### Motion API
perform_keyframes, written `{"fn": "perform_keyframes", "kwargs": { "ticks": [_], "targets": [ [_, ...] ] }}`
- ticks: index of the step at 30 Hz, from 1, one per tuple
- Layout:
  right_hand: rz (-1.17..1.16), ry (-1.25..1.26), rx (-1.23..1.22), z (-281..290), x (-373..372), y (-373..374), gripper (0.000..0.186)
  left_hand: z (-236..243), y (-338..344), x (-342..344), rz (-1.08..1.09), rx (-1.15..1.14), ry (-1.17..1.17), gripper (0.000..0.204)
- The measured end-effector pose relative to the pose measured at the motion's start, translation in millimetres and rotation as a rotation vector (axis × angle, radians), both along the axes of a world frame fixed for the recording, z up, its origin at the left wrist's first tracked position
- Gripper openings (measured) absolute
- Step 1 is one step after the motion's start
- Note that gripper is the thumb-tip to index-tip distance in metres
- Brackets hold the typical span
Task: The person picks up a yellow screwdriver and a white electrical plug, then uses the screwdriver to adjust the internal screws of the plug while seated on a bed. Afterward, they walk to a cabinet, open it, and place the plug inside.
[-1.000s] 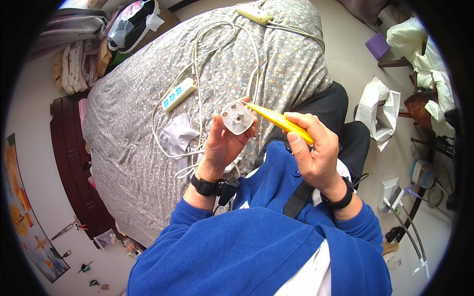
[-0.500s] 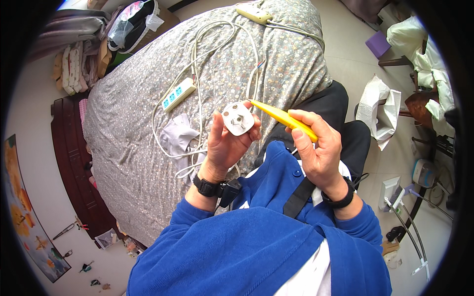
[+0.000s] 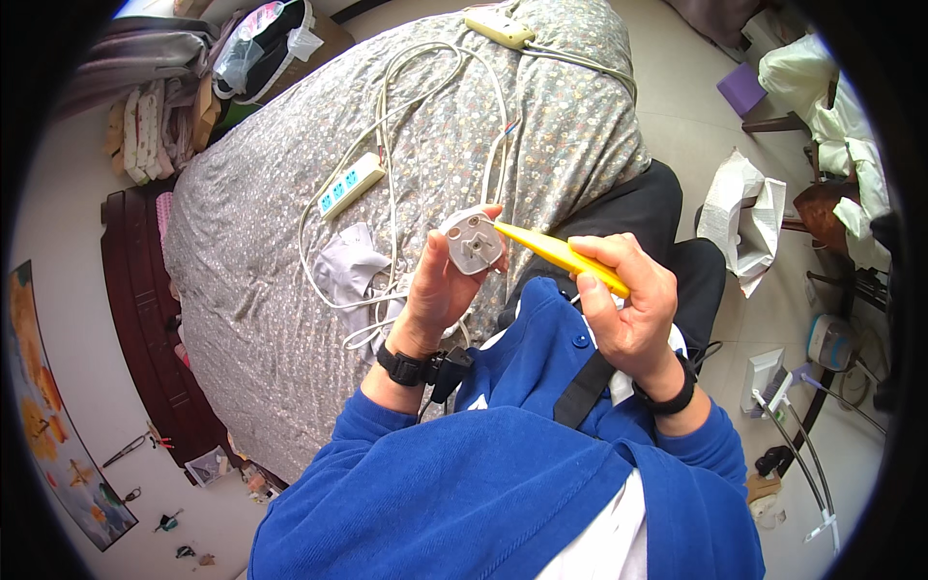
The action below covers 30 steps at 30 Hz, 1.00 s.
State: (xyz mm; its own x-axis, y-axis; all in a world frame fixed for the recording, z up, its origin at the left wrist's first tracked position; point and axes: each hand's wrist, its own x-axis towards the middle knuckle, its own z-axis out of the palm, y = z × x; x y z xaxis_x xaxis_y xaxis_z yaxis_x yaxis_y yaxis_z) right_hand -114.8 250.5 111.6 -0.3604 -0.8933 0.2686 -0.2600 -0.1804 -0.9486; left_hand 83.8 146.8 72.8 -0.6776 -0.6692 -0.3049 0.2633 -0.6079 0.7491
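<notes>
My left hand (image 3: 446, 295) is closed around a small white electrical fitting (image 3: 473, 243) with rounded corners. Its face, with round recesses and a central part, is turned up toward me; whether it is a plug or a socket I cannot tell. In my right hand (image 3: 630, 307) is a tapered yellow tool (image 3: 553, 250), shaped like a screwdriver and gripped by its thick end. Its narrow end points left at the upper right edge of the fitting; whether the tip touches is too small to tell. Beyond the hands, a white cable (image 3: 496, 159) ends in bare coloured wires on the bed.
On the patterned bedspread (image 3: 261, 251) lie a white power strip (image 3: 350, 187), a second cream power strip (image 3: 500, 28), looped cables and a crumpled grey cloth (image 3: 350, 263). An open white paper bag (image 3: 740, 213) stands on the floor at the right, near a purple box (image 3: 740, 89).
My left hand has tilted the white fitting and brought it slightly right and nearer to me. The yellow tool has shifted a little right and downward with my right hand.
</notes>
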Motion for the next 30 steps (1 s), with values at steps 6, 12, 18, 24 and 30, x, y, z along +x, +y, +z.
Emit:
{"fn": "perform_keyframes", "kwargs": {
  "ticks": [6, 12, 18, 24, 30],
  "targets": [
    [0.010, 0.067, -0.047, 0.0, -0.2, 0.6, 0.024, 0.9, 1.4, -0.8, 0.019, -0.008, -0.024, 0.090],
    [0.007, 0.094, -0.053, 0.5, 0.5, 0.1, 0.025, 1.3, 2.3, -0.3, 0.022, -0.034, -0.048, 0.089],
    [0.006, 0.110, -0.057, 1.5, 0.4, 0.0, 0.024, -1.4, 1.5, 3.1, 0.038, -0.112, -0.115, 0.088],
    [0.016, 0.149, -0.062, 3.9, -0.9, -0.8, 0.024, -5.1, -0.8, 6.8, 0.039, -0.144, -0.142, 0.087],
    [0.032, 0.180, -0.086, 8.0, -3.3, -2.2, 0.025, -8.0, -1.7, 6.9, 0.036, -0.243, -0.207, 0.091]
  ]
}}
